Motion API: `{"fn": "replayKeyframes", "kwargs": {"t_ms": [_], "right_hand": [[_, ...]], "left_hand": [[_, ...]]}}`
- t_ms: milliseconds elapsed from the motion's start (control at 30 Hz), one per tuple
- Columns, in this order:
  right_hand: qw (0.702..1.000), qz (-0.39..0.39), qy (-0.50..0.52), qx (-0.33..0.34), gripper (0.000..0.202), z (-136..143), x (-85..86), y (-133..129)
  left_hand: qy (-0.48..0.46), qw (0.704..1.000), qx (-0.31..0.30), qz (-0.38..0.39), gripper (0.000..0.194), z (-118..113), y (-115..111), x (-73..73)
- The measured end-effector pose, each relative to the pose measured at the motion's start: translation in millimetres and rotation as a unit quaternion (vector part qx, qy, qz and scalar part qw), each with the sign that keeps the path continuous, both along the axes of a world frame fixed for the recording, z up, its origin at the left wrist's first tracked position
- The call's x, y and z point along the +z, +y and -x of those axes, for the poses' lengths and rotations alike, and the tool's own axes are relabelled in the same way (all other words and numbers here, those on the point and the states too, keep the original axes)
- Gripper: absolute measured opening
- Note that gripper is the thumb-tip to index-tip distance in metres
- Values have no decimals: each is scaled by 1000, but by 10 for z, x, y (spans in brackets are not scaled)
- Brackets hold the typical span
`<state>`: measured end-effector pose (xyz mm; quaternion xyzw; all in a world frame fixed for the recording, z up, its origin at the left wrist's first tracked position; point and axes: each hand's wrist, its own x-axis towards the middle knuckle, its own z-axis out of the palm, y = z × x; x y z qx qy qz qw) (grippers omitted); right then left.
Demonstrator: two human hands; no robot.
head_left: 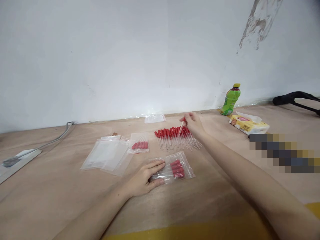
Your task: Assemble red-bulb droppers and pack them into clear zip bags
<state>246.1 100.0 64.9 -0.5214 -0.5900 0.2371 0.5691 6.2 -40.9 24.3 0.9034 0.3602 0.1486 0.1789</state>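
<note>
My left hand [147,176] lies flat, thumb and fingers apart, on the left end of a clear zip bag [188,165]. Inside that bag are several droppers with red bulbs [178,168]; my fingers partly cover their clear stems. Over a row of loose droppers [167,134], my right hand [192,122] pinches one dropper [181,128] by its red bulb, its stem slanting down over the row. The loose ones lie side by side, bulbs toward the wall. A filled bag of droppers [140,145] rests beyond my left hand.
Flat clear bags [106,155] are stacked at the left, and another bag [155,118] lies by the wall. A green bottle [230,101] and a tissue pack [248,124] stand at the right. A grey cable [53,143] runs to a power strip [27,157] on the far left.
</note>
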Motion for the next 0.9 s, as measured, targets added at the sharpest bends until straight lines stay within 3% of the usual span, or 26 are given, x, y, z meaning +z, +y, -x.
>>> {"fn": "replayKeyframes", "kwargs": {"t_ms": [67, 133, 267, 367, 667, 900], "right_hand": [[989, -21, 147, 27, 28, -197, -65, -210], [974, -1, 226, 24, 29, -370, -199, -411], [956, 70, 283, 15, 31, -535, -488, -685], [939, 100, 328, 14, 26, -499, -585, -769], [912, 173, 354, 116, 21, -236, -647, -919], [924, 170, 317, 127, 24, -266, -684, -969]], "left_hand": [[-1, 1000, 2, 3, 53, -4, -4, 13], [-4, 1000, 4, 5, 52, -9, -9, 31], [-5, 1000, 6, 6, 52, -13, -11, 48], [-4, 1000, 7, 0, 52, -9, -4, 29], [-12, 1000, 11, -2, 53, -3, -25, 26], [-11, 1000, 11, 3, 53, -7, -30, 45]]}}
